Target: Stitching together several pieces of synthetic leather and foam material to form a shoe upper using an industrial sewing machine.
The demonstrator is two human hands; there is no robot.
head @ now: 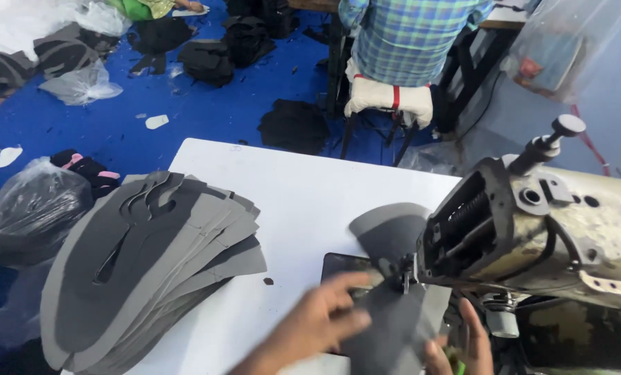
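Fingers (345,283) of the left hand (314,326) lie stretched out and close together, flat on a grey cut piece of fabric (394,326) at the near edge of the white bench (303,201); the motion blur hides their tips. The right hand (463,347) shows only at the bottom edge of the view, its fingers raised and slightly spread beside the same piece, touching its right side; whether they pinch it cannot be told. The piece runs under the needle foot (404,271) of a worn, cream-coloured sewing machine (553,229), which stands at the right end of the bench. A second part of the grey fabric (387,226) curves up behind the needle. A dark plate (342,264) lies under the fabric, set into the bench top. At the left edge of the bench sits a fanned stack of grey cut pieces (151,264), well apart from the hands. Beyond the far edge, a person in a checked shirt (408,35) sits on a white padded stool (390,101). Dark fabric heaps (213,59) and plastic bags (81,87) lie on the blue floor (206,111).
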